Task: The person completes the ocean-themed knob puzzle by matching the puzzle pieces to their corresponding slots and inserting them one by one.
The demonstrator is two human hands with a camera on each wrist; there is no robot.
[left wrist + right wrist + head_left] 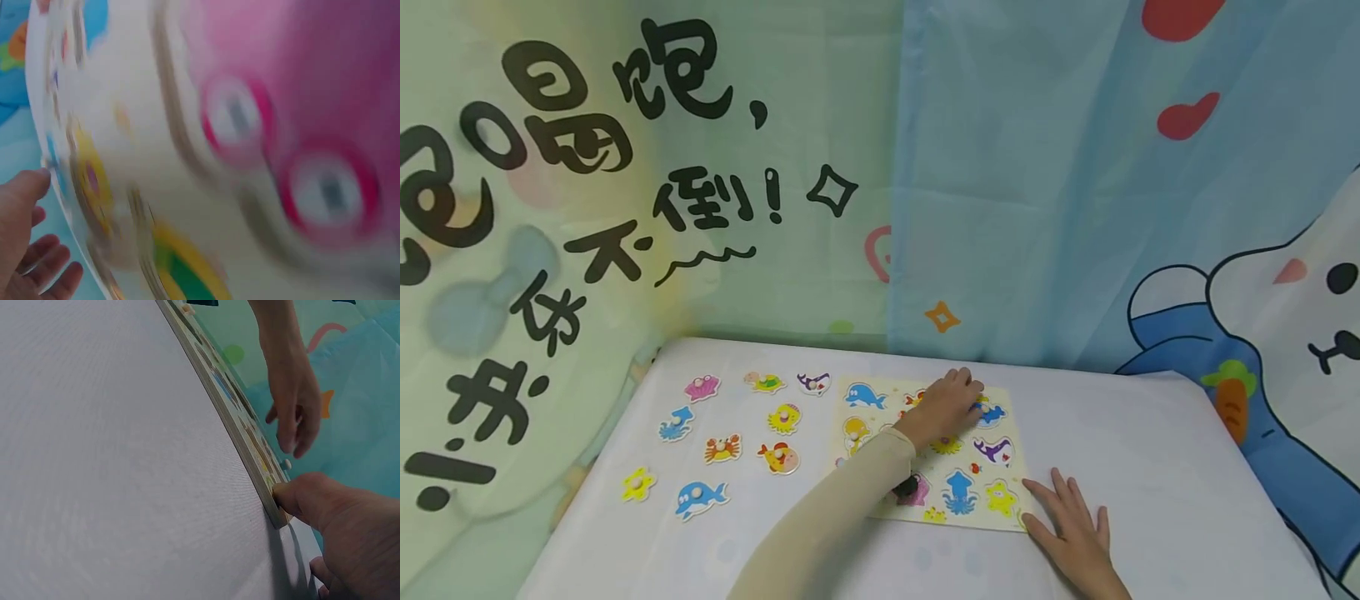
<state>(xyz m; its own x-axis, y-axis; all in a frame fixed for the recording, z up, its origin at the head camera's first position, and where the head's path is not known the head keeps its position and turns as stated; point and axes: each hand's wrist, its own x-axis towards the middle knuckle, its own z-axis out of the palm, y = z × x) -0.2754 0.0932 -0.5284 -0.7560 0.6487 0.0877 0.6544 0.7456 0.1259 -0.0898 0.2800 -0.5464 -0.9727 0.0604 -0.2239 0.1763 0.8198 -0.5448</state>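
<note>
In the head view my left hand (946, 406) is over the far part of a pale puzzle board (895, 508) printed with sea animals. Its fingers point down near a small knob (286, 464) in the right wrist view, with a slight gap and nothing seen between them. The left wrist view, blurred, shows the thumb (28, 184) near the board's edge and the other fingers loosely bent. My right hand (1075, 533) has its fingers spread beside the board's near right corner. Its thumb (306, 494) presses on the board's edge. A blue figure (991, 415) lies right of my left hand.
Left of the board lie several knobbed pieces, among them a blue whale (698, 498), a crab (723, 448), a yellow star (638, 484), a pink shell (702, 387) and a turtle (765, 382). A white cloth (1150, 450) covers the table. Printed curtains (1000, 183) hang behind it.
</note>
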